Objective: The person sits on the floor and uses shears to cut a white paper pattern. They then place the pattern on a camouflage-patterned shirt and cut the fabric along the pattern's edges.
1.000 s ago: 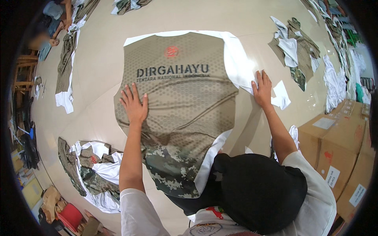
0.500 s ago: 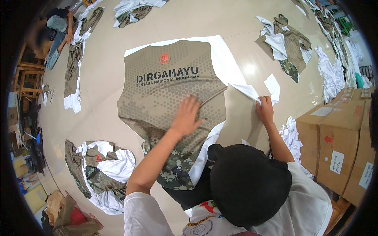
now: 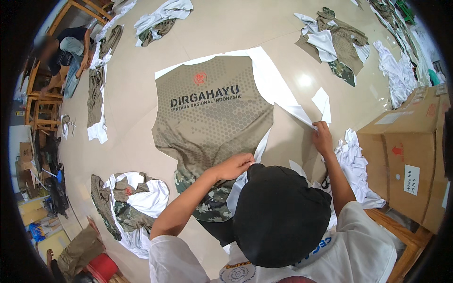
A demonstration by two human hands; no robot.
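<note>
An olive garment panel [image 3: 207, 122] with a hexagon pattern, red emblem, dark lettering and camouflage lower end lies over white material [image 3: 264, 80] on the floor. My left hand [image 3: 238, 164] is closed at the panel's lower right edge, where white material shows beside it; a black cap partly hides that spot. My right hand [image 3: 323, 137] pinches the narrow end of the white material to the right. A loose white scrap [image 3: 321, 101] lies just beyond it.
Garment piles [image 3: 130, 207] lie at lower left, top [image 3: 160, 23] and upper right [image 3: 339, 42]. Cardboard boxes [image 3: 396, 160] stand at right beside white fabric [image 3: 354, 170]. A co-worker [image 3: 71, 47] crouches at upper left by a strip of cloth pieces [image 3: 96, 104] and wooden furniture [image 3: 42, 106].
My left hand, spread flat on the panel earlier, has moved down and right to its edge and closed. My right hand has moved lower and closed on the white material's end.
</note>
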